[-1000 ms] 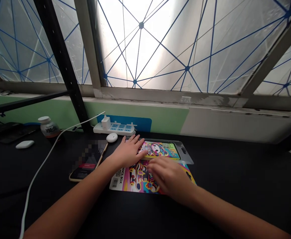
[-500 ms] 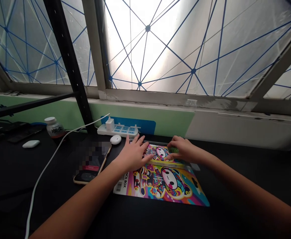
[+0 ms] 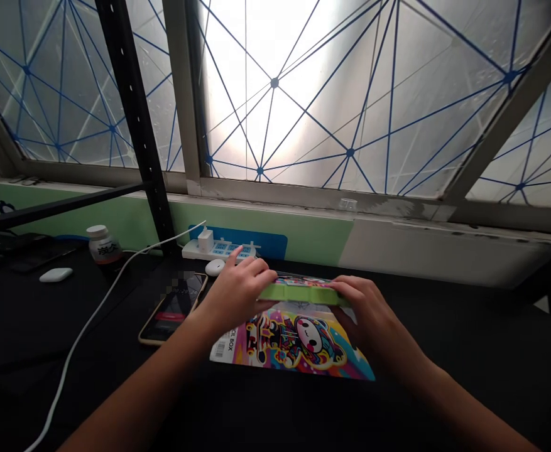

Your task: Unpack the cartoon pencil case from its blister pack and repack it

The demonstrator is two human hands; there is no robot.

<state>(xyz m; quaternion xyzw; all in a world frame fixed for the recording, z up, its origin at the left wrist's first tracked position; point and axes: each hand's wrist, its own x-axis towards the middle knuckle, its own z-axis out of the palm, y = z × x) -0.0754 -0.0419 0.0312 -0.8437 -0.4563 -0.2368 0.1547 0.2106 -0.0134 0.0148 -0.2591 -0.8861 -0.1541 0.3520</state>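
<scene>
Between my two hands is a pencil box [image 3: 303,294] with a light green side facing me and a colourful printed top. My left hand [image 3: 240,285] grips its left end, the fingers on top and the thumb low at the front. At the right end my right hand [image 3: 362,301] closes around it, fingers above and thumb underneath. Under the box lies a bright printed card [image 3: 298,345] with a cartoon figure, a barcode and lettering that reads in part "CIL BOX". The box covers the card's far part, where some clear plastic shows.
Left of my left hand lies a phone [image 3: 174,311], with a round white case [image 3: 215,268] behind it. A power strip [image 3: 195,250] stands by the wall. Further left are a white-capped bottle [image 3: 104,246], a white oval object [image 3: 56,275] and a white cable [image 3: 75,342].
The pencil box has been tilted up off the card, so its green side now faces me. My right hand has shifted to its right end, and my left hand has closed on the left end.
</scene>
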